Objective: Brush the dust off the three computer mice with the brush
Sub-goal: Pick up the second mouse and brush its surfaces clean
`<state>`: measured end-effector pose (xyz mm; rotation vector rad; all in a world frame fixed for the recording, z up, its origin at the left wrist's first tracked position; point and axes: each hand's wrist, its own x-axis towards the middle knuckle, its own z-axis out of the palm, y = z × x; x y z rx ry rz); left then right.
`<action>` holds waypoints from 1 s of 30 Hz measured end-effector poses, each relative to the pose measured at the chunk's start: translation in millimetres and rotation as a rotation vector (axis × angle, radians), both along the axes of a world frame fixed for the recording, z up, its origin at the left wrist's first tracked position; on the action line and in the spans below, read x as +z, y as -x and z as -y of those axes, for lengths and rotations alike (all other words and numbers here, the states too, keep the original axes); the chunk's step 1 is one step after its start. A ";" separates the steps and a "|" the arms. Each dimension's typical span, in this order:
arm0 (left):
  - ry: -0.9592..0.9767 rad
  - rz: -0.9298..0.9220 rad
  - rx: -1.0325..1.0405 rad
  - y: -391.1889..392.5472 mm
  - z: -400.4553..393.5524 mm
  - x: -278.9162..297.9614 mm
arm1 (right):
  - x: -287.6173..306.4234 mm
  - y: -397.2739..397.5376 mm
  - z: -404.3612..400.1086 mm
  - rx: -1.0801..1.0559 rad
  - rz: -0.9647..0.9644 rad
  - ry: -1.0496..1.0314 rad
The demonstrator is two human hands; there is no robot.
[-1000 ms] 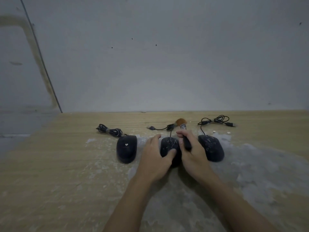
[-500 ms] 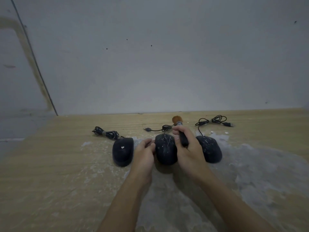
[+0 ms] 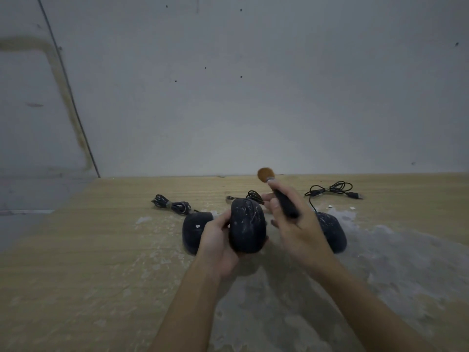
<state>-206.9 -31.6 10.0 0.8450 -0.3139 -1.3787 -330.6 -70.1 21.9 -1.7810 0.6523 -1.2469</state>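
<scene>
Lifted off the desk [image 3: 76, 250] now, the mid mouse [image 3: 247, 224] sits in your left hand [image 3: 218, 247], fingers wrapped round it, w/ right hand [image 3: 297, 224] fingers closed on the brush [image 3: 279, 194].

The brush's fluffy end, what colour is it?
Orange-brown. The brush bristles show best in the head view, above the right hand.

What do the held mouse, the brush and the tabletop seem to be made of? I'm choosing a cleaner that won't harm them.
Middle mouse: likely dark matte plastic, a smooth moulded shell flecked with pale dust. Brush: soft tan bristles, natural or synthetic unclear, a short silvery ferrule that looks metal, and a black handle, probably plastic or painted wood. Table: light wood or wood-look laminate, with straight grain lines under a whitish residue.
</scene>
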 end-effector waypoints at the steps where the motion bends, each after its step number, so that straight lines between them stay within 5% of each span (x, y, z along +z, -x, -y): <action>1: 0.007 -0.002 -0.003 -2.7 0.1 -1.5 | 6.2 3.7 1.1 -0.011 0.029 0.011; 5: 0.025 -0.018 0.002 -13.8 -0.7 -4.4 | 29.2 18.3 2.0 0.053 0.193 -0.090; 9: 0.033 0.009 -0.007 -15.0 -2.7 -0.6 | 34.6 26.1 5.6 0.162 -0.034 -0.080; 11: 0.029 0.036 -0.006 -15.2 -2.4 -1.2 | 34.8 24.6 7.7 -0.025 -0.136 0.069; 13: 0.030 0.030 -0.011 -14.9 -2.8 -1.8 | 35.7 24.0 6.9 -0.117 -0.086 0.129; 16: 0.011 0.030 0.001 -13.6 -1.8 -1.8 | 39.0 20.3 -1.5 0.091 -0.099 0.046; 19: 0.005 -0.004 0.029 -12.2 -1.8 -0.1 | 39.2 19.3 -1.6 -0.075 -0.164 0.175; 23: 0.011 -0.001 0.039 -10.1 -3.9 6.8 | 40.5 20.2 -5.9 0.157 -0.194 0.074; 26: -0.003 -0.005 0.050 -10.3 -4.2 8.9 | 41.6 18.5 -7.4 0.062 -0.166 0.184; 30: -0.013 0.071 0.055 -7.7 -4.7 9.2 | 44.2 21.2 -10.6 0.277 -0.333 0.092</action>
